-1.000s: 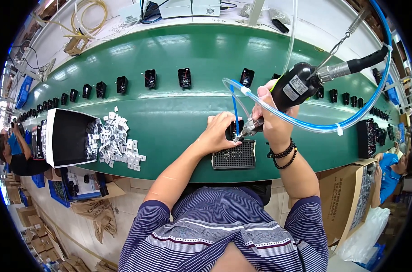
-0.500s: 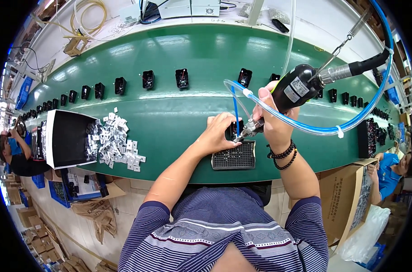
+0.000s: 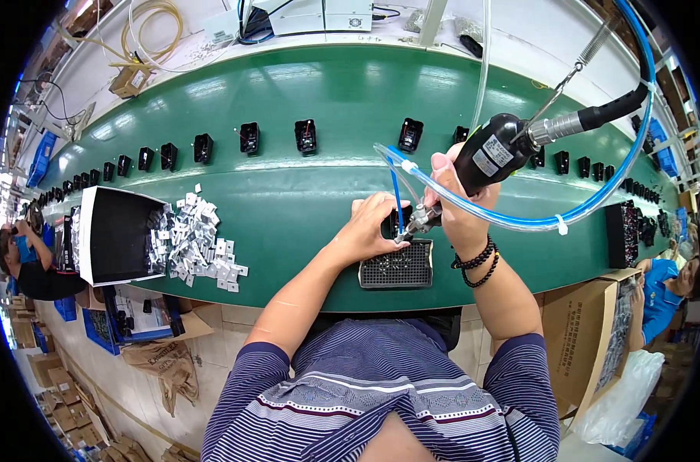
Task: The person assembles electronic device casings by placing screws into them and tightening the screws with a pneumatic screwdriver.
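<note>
My right hand is wrapped around a black electric screwdriver that hangs from a spring and carries blue and clear air tubes. The driver's metal tip end reaches down and left to a small black plastic housing. My left hand grips that housing from the left, fingers at its far side and thumb near the tip. Much of the housing is hidden by my fingers and the driver. Just in front of it lies a black gridded screw tray with small screws in it.
A pile of square metal plates spills from a white-edged box at left. Several black housings stand in a row across the green bench. A cardboard carton stands at lower right; co-workers sit at both sides.
The screwdriver body and my right hand have shifted slightly left, its tubes swinging with it. The row of housings beyond has slid a little to the left. My left hand has barely moved.
</note>
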Demonstrator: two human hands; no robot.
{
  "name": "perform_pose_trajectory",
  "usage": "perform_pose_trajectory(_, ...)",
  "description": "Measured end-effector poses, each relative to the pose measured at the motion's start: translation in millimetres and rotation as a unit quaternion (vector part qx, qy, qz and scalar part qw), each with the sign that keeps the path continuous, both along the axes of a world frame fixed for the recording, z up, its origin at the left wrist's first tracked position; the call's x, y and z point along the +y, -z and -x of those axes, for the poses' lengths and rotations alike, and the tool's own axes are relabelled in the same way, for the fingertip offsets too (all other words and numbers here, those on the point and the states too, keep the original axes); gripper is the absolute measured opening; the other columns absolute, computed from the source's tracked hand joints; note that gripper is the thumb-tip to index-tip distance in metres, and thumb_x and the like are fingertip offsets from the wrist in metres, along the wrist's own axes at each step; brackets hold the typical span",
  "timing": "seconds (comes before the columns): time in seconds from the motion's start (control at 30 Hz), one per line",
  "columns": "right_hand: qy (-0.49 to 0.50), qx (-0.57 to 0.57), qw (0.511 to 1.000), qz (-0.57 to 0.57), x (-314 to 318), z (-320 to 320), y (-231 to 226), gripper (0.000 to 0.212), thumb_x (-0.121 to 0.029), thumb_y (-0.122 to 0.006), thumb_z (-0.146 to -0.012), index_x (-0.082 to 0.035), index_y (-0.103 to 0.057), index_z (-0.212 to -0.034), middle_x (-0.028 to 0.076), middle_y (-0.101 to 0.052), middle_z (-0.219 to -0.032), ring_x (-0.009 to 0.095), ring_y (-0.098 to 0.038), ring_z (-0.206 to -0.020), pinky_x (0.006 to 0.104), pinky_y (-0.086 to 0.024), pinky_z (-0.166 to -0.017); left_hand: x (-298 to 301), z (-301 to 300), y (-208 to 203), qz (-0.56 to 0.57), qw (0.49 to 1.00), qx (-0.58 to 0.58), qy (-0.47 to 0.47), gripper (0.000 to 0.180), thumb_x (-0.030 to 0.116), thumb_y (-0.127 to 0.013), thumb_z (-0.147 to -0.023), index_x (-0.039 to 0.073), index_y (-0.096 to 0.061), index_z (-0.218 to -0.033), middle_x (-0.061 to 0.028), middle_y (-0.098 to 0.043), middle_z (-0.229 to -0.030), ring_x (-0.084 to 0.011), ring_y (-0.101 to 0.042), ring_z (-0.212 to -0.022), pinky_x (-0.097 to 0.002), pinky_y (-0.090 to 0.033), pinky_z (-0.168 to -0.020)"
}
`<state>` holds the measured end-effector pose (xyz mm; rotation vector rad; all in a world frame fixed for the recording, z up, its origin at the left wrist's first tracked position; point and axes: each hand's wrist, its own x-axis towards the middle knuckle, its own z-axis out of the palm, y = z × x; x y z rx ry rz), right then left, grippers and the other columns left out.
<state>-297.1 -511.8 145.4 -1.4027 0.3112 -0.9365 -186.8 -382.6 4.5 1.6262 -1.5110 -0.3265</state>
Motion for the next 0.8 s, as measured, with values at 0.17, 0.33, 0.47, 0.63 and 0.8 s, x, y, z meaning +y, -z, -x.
perform_pose_trajectory(0.17, 0.002, 0.003, 0.999, -0.044, -1, -2, -6, 0.01, -0.002, -0.075, -0.092, 0.0, -0.066, -0.097, 0.004, -0.068, -0.082, 0.01, -0.061, -0.062, 0.0217, -0.049, -0.058, -2, 0, 1, -0.014, 1.0, 0.022, -0.004, 0.077, 0.024, -0.091, -0.068, 0.016, -0.057, -0.136, -0.0061, -0.058, -0.122, -0.0259, -0.056, -0.111, -0.0404, -0.034, -0.098)
perform_pose_trajectory(0.33, 0.003, 0.022, 0.999, 0.026, -2, 1, 1, 0.012, -0.006, -0.067, -0.098, -0.001, -0.059, -0.104, 0.005, -0.06, -0.073, 0.011, -0.055, -0.053, 0.0223, -0.046, -0.049, -4, 0, 0, -0.002, 1.0, 0.011, 0.002, 0.076, 0.024, -0.09, -0.069, 0.015, -0.056, -0.137, -0.0065, -0.057, -0.123, -0.0253, -0.056, -0.112, -0.0402, -0.034, -0.099)
perform_pose_trajectory(0.47, -0.005, -0.049, 0.999, 0.009, -14, 3, -59, 0.013, -0.007, -0.068, -0.097, 0.001, -0.062, -0.105, 0.004, -0.063, -0.077, 0.01, -0.055, -0.053, 0.0224, -0.047, -0.05, -6, -6, 3, -0.024, 0.999, 0.026, -0.007, 0.078, 0.023, -0.089, -0.069, 0.015, -0.054, -0.139, -0.0073, -0.056, -0.127, -0.0262, -0.056, -0.115, -0.0412, -0.034, -0.101)
perform_pose_trajectory(0.63, -0.028, -0.099, 0.994, -0.033, -25, 33, -75, 0.016, -0.007, -0.071, -0.094, 0.002, -0.065, -0.106, 0.005, -0.068, -0.082, 0.011, -0.057, -0.054, 0.0228, -0.048, -0.049, -46, -89, -6, -0.087, 0.991, -0.016, -0.098, 0.085, 0.021, -0.088, -0.07, 0.014, -0.048, -0.145, -0.0094, -0.052, -0.139, -0.0284, -0.052, -0.128, -0.0461, -0.033, -0.109)
perform_pose_trajectory(0.8, -0.011, -0.06, 0.998, -0.019, -27, 45, -58, 0.016, -0.007, -0.071, -0.094, 0.002, -0.065, -0.105, 0.004, -0.066, -0.079, 0.01, -0.057, -0.053, 0.0229, -0.048, -0.049, -78, -128, -26, -0.129, 0.957, -0.214, -0.145, 0.093, 0.024, -0.091, -0.068, 0.014, -0.045, -0.149, -0.0085, -0.049, -0.148, -0.0292, -0.047, -0.136, -0.0505, -0.03, -0.113)
